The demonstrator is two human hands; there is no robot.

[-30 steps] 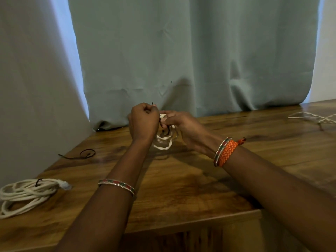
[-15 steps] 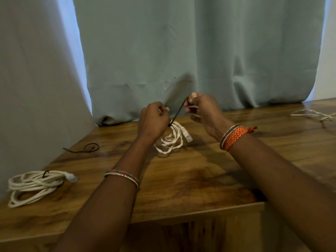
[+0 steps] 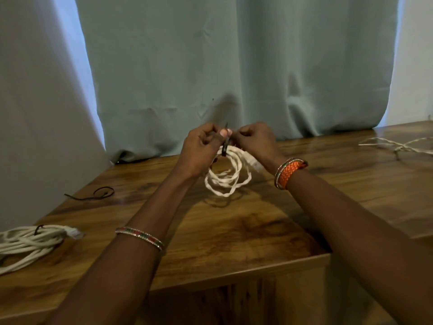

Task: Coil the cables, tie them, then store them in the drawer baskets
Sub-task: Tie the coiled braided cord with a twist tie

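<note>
Both hands, left [image 3: 201, 146] and right [image 3: 254, 143], pinch one black tie [image 3: 225, 148] around a coil [image 3: 228, 174]. Three cables and one spare tie [image 3: 93, 194] on the counter [image 3: 234, 231].

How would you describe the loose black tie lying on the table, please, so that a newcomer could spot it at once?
Start at the wooden table and go to its far left corner, by the pale curtain. There lies the loose black tie, a thin dark strand curled into a loop at one end. Unlike the black tie pinched between both hands, it binds nothing and lies alone.
</note>
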